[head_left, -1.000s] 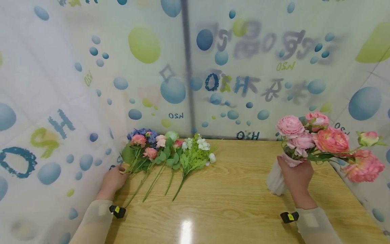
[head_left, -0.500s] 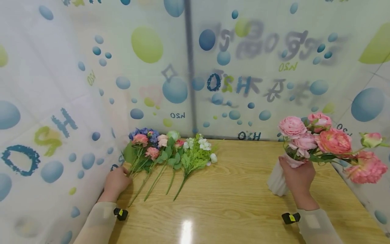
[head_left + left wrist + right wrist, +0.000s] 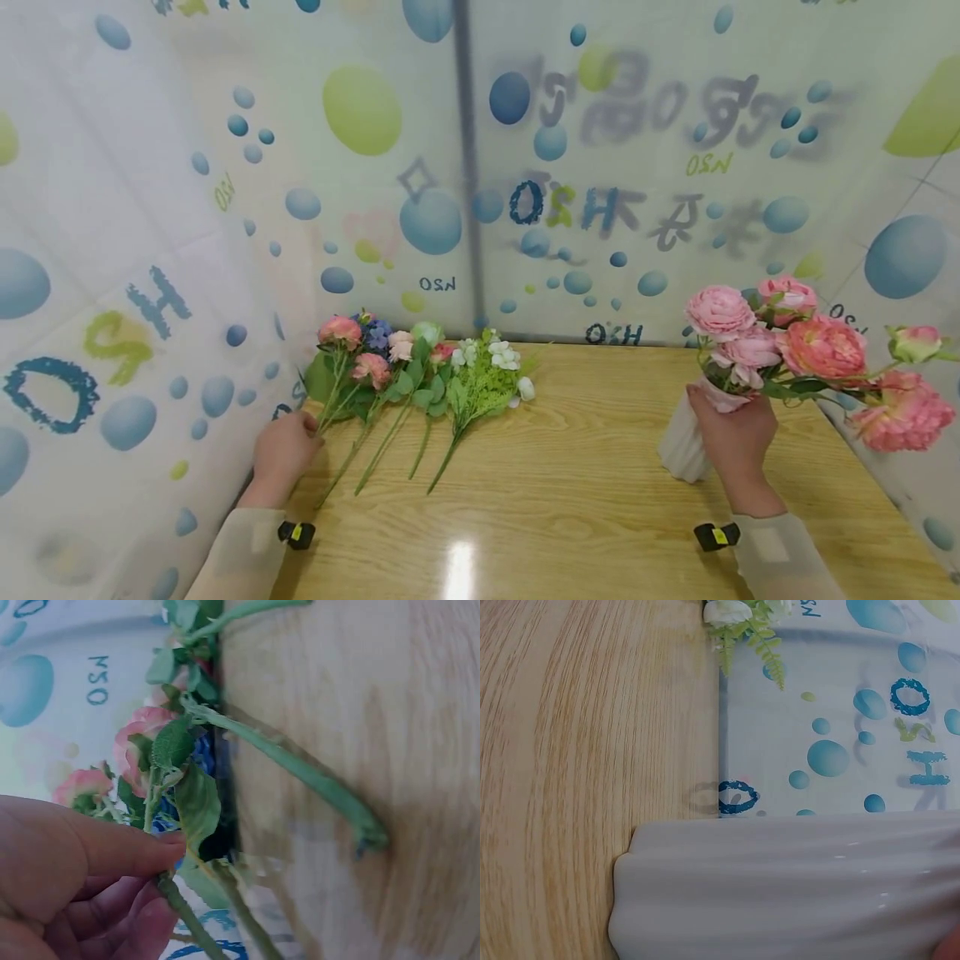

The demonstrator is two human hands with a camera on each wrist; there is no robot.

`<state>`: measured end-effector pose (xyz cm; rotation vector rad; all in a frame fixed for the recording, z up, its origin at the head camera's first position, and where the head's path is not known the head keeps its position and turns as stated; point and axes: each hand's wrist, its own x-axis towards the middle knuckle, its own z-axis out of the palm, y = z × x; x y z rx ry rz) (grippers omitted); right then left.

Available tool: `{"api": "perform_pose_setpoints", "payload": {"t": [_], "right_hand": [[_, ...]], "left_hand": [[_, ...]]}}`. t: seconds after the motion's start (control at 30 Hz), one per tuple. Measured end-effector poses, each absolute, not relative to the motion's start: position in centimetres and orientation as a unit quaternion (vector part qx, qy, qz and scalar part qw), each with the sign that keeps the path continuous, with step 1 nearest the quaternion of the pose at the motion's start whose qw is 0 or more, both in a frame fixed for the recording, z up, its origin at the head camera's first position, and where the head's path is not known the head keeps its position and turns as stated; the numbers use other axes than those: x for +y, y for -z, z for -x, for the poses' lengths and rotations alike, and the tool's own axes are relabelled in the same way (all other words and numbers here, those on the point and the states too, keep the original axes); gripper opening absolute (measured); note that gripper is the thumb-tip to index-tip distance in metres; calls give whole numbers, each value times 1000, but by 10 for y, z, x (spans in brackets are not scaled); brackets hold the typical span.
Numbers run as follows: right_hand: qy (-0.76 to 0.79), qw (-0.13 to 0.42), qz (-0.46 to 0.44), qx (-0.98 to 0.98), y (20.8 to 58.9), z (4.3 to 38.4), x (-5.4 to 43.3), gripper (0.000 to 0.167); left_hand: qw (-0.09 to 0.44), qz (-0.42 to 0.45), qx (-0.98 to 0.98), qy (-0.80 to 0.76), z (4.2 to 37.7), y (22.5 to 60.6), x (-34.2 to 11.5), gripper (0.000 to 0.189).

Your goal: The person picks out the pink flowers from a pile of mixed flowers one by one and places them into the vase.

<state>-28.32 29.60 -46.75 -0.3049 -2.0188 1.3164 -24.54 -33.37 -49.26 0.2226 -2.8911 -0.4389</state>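
Printed curtain: blue and green "H2O", mirrored at centre of head frame, sideways in right wrist frame. Flower stem: slim, green; at left of head frame, beside other loose flowers on desk. Left hand pinches it between fingertips (pinch plain only in left wrist view). Right hand grips white vase near mouth, right of head frame, fingers partly hidden; pink and coral blooms lean out to right. Right wrist view adds glossy ridges, wavy base edge.
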Motion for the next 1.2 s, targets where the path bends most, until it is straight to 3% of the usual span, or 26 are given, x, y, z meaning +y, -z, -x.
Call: {"api": "perform_pose_setpoints", "payload": {"t": [0.63, 1.2], "right_hand": [[-503, 341, 130, -784, 465, 280, 297, 62], [-505, 340, 136, -781, 465, 278, 292, 68]], "left_hand": [[216, -90, -939, 250, 240, 455, -296, 20], [222, 9, -906, 361, 262, 431, -198, 20]]}}
